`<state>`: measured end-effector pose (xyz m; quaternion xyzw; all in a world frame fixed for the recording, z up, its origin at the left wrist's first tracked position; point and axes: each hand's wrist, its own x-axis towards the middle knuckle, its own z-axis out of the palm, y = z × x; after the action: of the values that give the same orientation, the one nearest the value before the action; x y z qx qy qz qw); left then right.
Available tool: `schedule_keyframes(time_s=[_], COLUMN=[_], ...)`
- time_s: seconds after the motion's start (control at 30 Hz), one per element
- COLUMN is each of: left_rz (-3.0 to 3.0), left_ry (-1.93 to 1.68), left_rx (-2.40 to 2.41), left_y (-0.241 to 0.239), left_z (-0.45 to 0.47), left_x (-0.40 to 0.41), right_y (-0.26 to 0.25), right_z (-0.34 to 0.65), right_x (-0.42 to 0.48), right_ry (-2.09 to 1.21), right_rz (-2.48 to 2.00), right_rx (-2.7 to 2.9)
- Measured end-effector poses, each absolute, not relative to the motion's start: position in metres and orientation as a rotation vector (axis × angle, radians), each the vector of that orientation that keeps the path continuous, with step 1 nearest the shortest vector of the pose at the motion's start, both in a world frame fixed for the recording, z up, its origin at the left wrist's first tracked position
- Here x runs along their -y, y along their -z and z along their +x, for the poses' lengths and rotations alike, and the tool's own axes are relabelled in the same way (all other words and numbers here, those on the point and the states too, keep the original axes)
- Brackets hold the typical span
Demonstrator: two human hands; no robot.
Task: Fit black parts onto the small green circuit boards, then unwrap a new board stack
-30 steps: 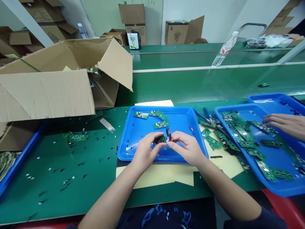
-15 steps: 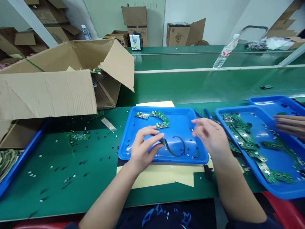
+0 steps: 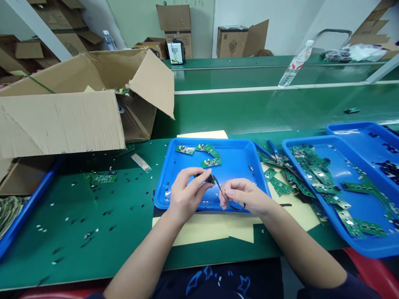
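Observation:
Over the blue tray [image 3: 240, 149], my left hand [image 3: 186, 195] pinches a small dark-green circuit board [image 3: 209, 179] between thumb and fingers. A thin black strip [image 3: 218, 185] curves from beside this board toward my right hand [image 3: 241, 195]. The fingers of that hand are curled together on the strip, whose loose end loops below them; the fingertips are partly hidden. Farther back in the same tray lie several green circuit boards [image 3: 211, 162], just beyond my left hand. Small dark and white bits are scattered on the tray floor.
Right of me, another blue tray [image 3: 335, 143] holds many circuit boards. Loose boards [image 3: 280, 186] and blue-handled pliers [image 3: 273, 149] lie between the trays on yellow paper [image 3: 215, 232]. A large cardboard box [image 3: 62, 120] stands at left. A water bottle [image 3: 296, 64] leans at the back.
My right hand has moved left and down from the tray's right side to the black strip. My left hand stays nearly in place with the board. Another person's hand at far right has left view.

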<state>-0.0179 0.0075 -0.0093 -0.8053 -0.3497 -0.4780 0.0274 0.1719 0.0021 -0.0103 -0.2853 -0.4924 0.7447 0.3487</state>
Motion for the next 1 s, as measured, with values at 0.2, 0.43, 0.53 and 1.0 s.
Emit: schedule_keyframes(time_s=[0.2,0.43,0.53,1.0], left_rz=[-2.589,-2.509,-2.497,-2.845], left_ry=[1.412,1.376,1.377,1.726], left_rx=[0.990,0.969,0.968,1.171], left_y=[0.0102,0.0122,0.0126,0.0106], left_z=[-0.0182,-0.0177,-0.0172,-0.0141], left_x=[-0.0066,-0.0077,-0.0079,-0.0091], right_y=[0.0119,0.0139,0.0167,0.0183], right_z=[0.1675,0.1674,0.1641,0.1660], right_x=[-0.0043,-0.0021,-0.0016,-0.0032], right_ry=[-1.828,-1.893,-1.909,-2.202], right_rz=[-0.862,-0.886,-0.850,-0.704], right_rx=[1.156,1.029,0.940,0.814])
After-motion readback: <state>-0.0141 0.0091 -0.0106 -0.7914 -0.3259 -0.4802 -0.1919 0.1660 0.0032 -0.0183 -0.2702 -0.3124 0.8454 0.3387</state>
